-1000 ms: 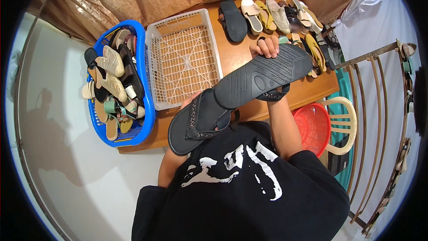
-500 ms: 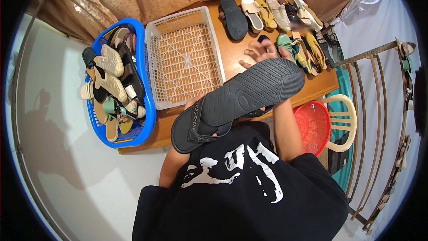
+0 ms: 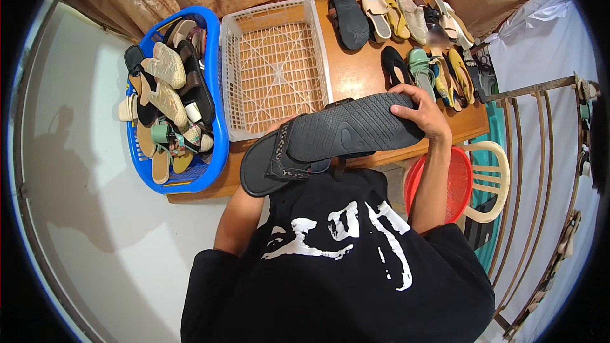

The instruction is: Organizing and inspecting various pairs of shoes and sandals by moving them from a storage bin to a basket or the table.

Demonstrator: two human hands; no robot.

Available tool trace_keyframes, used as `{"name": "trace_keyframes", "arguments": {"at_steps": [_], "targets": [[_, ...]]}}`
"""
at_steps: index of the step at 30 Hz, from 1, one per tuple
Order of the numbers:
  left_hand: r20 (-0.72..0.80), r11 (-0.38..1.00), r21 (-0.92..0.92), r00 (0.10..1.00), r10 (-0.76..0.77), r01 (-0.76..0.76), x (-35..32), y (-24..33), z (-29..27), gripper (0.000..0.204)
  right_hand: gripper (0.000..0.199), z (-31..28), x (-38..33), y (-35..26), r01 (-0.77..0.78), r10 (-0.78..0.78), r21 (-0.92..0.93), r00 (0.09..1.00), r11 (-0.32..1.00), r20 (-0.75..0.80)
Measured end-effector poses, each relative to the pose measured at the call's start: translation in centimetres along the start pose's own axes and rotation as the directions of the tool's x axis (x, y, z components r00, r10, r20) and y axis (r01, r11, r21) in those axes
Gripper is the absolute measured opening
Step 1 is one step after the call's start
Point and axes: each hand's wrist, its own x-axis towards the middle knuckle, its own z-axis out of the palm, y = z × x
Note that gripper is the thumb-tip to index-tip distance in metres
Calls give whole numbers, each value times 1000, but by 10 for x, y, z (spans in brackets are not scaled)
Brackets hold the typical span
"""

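Observation:
A pair of black sandals is held overlapped in front of my chest. The upper sandal shows its grooved outsole, while the lower sandal shows a smooth footbed and a strap with a patterned trim. My left hand supports them from behind; most of its fingers are hidden by the soles. At the right end, my right hand grips the sole, its thumb and fingers on the edge. Beyond that hand, a black shoe and a green sandal lie on the wooden table.
A white plastic crate stands on the table. Left of it, a blue basket is heaped with assorted footwear. More shoes line the table's far right, including a black sandal. A red basket and cream chair are at right, beside a rack.
My right hand has come from behind the sandals, fingers spread, to grip the sole's right end. The sandals have tilted slightly, their right end lower. The view has shifted a little.

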Motion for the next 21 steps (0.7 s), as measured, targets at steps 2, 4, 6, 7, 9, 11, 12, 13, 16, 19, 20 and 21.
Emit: {"name": "trace_keyframes", "arguments": {"at_steps": [2, 4, 6, 7, 9, 11, 12, 13, 16, 19, 20, 21], "targets": [[39, 996, -41, 996, -74, 76, -5, -4, -1, 40, 26, -3, -2, 0, 4, -5, 34, 1000, 999, 25], [170, 829, 331, 893, 418, -451, -23, 1, 20, 52, 30, -17, -5, 2, 43, -43, -3, 998, 999, 45], [-6, 997, 79, 1000, 6, -5, -23, -4, -23, 67, 34, -33, -20, 0, 79, -79, 69, 997, 994, -5], [-38, 876, -229, 895, -444, 425, -20, -5, -40, 82, 37, -42, -28, 1, 118, -110, 141, 992, 983, -68], [41, 988, -42, 989, -144, 146, -21, 1, -27, 85, 47, -50, -35, 13, 127, -79, 298, 982, 946, -170], [172, 978, 114, 973, 152, -173, -25, 14, -5, 88, 48, -44, -31, 14, 119, -77, 359, 989, 926, -129], [179, 939, 253, 966, 189, -231, -26, 23, 9, 78, 47, -38, -27, 14, 98, -64, 339, 992, 936, -112], [191, 878, 386, 956, 223, -283, -25, 26, 17, 68, 46, -33, -24, 14, 78, -49, 319, 994, 945, -96], [131, 985, 30, 977, 165, -171, -13, 8, 9, 56, 37, -28, -21, 4, 4, -3, 170, 1000, 985, -5], [125, 988, -81, 982, 143, -133, -6, 3, 1, 53, 34, -23, -21, -13, -49, 49, -23, 998, 999, 31], [117, 990, -45, 983, 140, -136, -8, 8, 11, 48, 33, -20, -18, -14, -65, 66, -28, 997, 997, 32], [119, 990, -47, 983, 138, -133, -7, 7, 13, 48, 33, -17, -15, -16, -81, 83, -34, 996, 996, 33]]}}
